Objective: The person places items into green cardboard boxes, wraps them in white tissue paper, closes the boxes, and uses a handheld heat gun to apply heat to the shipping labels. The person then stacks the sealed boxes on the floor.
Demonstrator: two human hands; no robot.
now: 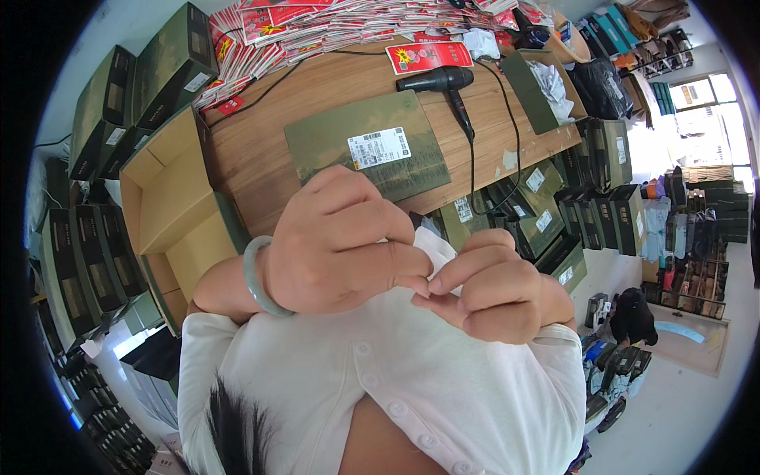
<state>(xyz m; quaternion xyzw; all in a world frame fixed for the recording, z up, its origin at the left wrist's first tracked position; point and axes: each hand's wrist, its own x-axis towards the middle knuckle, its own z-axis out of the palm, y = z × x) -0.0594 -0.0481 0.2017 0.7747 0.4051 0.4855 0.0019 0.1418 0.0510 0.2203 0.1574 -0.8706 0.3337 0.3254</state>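
Both hands are raised close together in front of my white shirt, above the near edge of the table. My left hand, with a pale green bangle at its wrist, is closed in a pinch. My right hand pinches too, its fingertips meeting those of the left. Whatever sits between the fingertips is too small to make out. Just beyond my left hand lies a dark green box or lid bearing a white printed label. To the left an open green box shows its bare brown inside.
A black hair dryer lies on the wooden table, its cord trailing down the right side. Red packets pile along the back. A green box with white paper stands at right. Stacked green boxes flank the left; a person is far right.
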